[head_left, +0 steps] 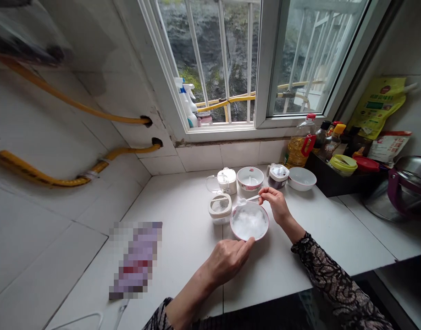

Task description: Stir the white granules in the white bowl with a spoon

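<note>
A bowl of white powder (249, 221) stands on the white counter. My left hand (227, 259) is closed on the near rim of this bowl. Pinched in my right hand (275, 201) is a small white spoon (252, 198), its scoop above the bowl's far left rim. Beside the bowl on the left sits a square container (220, 209) with whitish contents. Behind it is a white jar (227, 180) with its clear lid raised to the left. Further back are a flowered bowl (250, 178) with a spoon inside, a dark-filled jar (278, 176) and a white bowl (301, 179).
An oil bottle (299, 145) and a dark box (322, 172) of seasonings stand at the back right, near a metal pot (385, 197). A blurred purple item (138, 261) and a white cable lie at the left. A barred window is behind the counter.
</note>
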